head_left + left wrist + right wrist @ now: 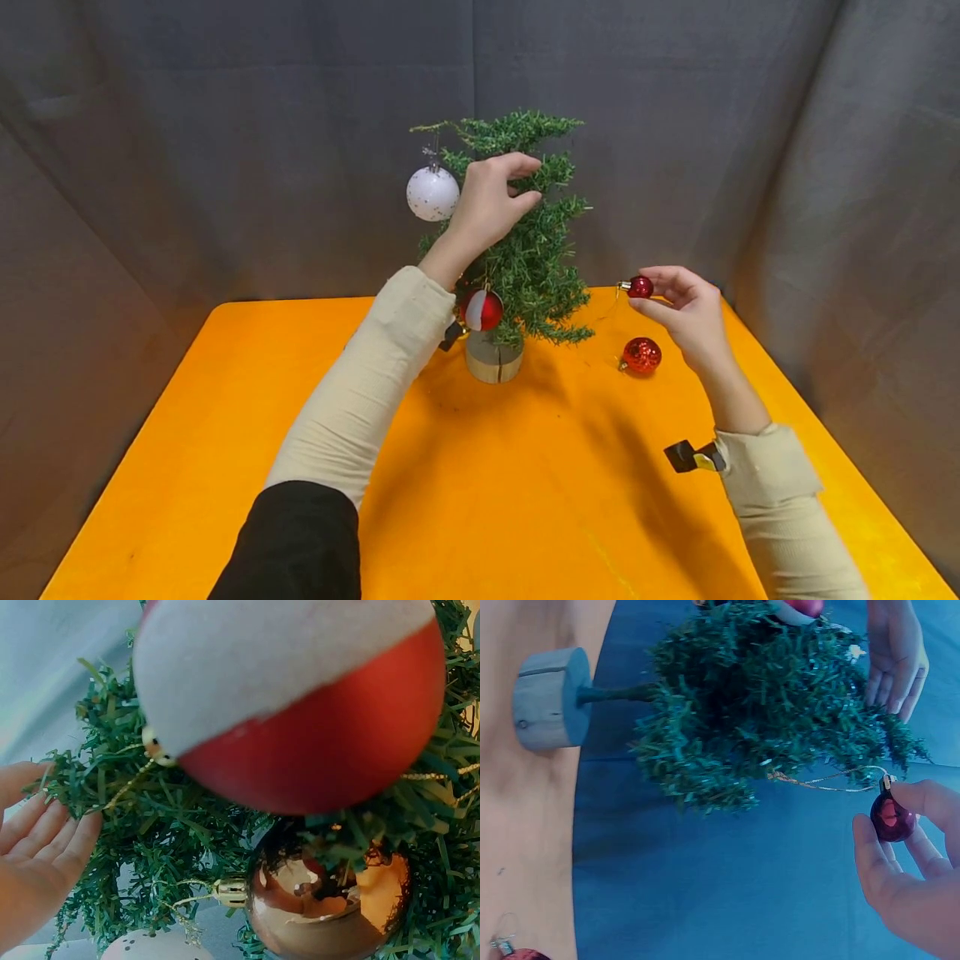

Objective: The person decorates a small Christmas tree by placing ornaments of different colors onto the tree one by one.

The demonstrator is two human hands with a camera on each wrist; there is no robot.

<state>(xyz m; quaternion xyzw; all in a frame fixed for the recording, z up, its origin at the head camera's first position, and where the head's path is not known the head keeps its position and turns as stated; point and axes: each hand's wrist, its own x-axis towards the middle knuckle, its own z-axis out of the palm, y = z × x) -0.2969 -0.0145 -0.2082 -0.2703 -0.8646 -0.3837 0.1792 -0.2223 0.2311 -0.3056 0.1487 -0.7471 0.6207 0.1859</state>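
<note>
A small green tree (536,258) on a round wooden base (492,360) stands mid-table. A white bauble (432,193), a red-and-white bauble (482,310) and a gold bauble (322,915) hang on it. My left hand (525,179) is raised at the tree's upper branches, its fingers (56,840) straight and touching the needles. To the right of the tree, my right hand (643,293) pinches a small dark red bauble (891,817), whose gold string (825,781) trails toward the foliage. The hand hovers above the table.
A red glitter bauble (641,355) lies on the orange table (525,500) just below my right hand. Grey cloth (225,167) closes off the back and both sides. The table's front edge is out of view.
</note>
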